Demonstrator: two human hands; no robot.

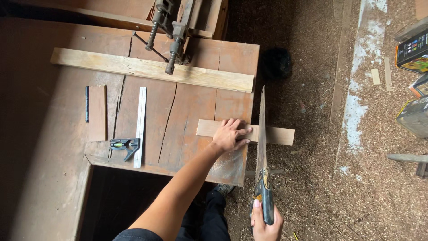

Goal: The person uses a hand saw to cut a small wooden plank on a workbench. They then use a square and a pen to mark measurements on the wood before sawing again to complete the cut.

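Head view: left hand [229, 135] fingers flat, pinning wood strip [245, 132] on surface [187, 107] at center; right hand [266, 221] fingers wrapped around saw [261, 147], apparently in the cut; blade could slip toward thumb.

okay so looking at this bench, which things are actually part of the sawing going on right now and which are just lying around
In use:
- left hand, pressing flat on the small wood strip
- right hand, gripping the handsaw, whose blade crosses the strip at the bench edge

Lying about:
- combination square
- dark pen
- small brown board
- long plank
- clamp
- boxes on the floor
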